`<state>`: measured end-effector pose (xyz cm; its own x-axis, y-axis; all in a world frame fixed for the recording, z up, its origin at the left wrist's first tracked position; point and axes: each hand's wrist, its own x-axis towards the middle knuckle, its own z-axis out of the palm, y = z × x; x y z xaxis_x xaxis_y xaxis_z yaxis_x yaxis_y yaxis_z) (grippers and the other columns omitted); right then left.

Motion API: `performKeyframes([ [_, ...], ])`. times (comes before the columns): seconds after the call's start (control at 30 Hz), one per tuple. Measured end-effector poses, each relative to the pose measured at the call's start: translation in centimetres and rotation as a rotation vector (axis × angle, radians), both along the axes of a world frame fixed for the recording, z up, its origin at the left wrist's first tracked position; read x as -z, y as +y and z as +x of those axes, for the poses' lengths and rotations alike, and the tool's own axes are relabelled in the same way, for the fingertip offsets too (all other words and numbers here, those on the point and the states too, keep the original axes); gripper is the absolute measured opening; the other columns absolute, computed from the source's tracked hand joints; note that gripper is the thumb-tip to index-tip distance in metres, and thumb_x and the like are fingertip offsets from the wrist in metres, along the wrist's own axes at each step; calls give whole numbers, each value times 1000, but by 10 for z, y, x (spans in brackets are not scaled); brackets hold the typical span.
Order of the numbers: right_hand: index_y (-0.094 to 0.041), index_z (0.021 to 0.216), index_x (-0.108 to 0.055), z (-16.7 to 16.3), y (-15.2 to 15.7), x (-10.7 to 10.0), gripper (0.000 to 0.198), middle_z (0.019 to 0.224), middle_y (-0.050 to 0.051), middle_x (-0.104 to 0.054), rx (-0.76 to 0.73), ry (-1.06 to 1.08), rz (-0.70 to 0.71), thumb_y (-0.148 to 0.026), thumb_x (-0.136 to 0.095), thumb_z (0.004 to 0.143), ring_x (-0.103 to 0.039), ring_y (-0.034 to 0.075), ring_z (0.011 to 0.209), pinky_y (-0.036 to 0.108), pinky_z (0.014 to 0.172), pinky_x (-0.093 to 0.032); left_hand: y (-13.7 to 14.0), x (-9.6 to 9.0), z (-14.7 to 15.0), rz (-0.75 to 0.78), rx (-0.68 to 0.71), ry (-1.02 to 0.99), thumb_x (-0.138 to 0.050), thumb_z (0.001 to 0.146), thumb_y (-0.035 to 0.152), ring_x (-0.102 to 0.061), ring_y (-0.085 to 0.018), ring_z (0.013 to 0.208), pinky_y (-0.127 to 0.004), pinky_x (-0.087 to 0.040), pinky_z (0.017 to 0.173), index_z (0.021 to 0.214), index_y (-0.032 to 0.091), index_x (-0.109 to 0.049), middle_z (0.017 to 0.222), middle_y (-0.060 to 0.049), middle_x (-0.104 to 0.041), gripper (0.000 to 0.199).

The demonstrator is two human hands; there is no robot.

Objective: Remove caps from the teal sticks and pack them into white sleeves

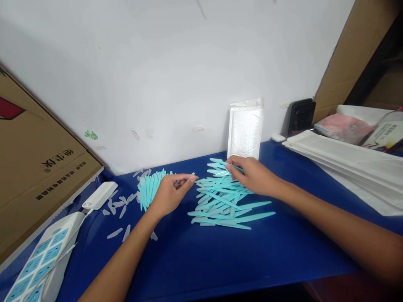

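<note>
My right hand (247,172) is closed in a pinch on a turquoise eyebrow razor (237,168), over the far end of a loose pile of the same razors (220,197). Just left of that pile, my left hand (171,193) pinches a small translucent blade cap (192,174) between thumb and fingertips. Behind the left wrist lies a second, more evenly lined-up group of turquoise razors (149,188), partly hidden by the hand. Loose translucent caps (121,203) are scattered farther left, some near the left forearm.
Blue tabletop (189,260) meets a white wall, where a silvery bubble mailer (245,128) leans. On the left are a power strip (47,256), a white adapter (100,195) and a cardboard box (40,159). White mailers (346,163) are stacked at right, near a black tray (301,117).
</note>
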<state>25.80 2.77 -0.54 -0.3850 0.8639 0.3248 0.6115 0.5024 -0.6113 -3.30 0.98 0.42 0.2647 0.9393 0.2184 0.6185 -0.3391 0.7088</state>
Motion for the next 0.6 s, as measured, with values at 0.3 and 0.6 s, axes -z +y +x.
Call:
performKeyframes([
  [0.3,-21,97,-63,0,1,1,29,73,2,-68,3,-1,0,-42,-44,107,-61,18,65,31,63,-39,0,7,13,-200,6,-398,-61,95,54,-33,-7,47,-25,-25,45,110,16,-74,86,-6,-74,43],
  [0.6,-22,95,-62,0,1,1,29,74,1,-69,-11,38,-13,-43,-46,106,-61,18,65,32,64,-41,-7,7,15,-316,138,-394,-56,100,51,-28,-6,49,-25,-25,46,146,20,-55,106,-9,-74,56],
])
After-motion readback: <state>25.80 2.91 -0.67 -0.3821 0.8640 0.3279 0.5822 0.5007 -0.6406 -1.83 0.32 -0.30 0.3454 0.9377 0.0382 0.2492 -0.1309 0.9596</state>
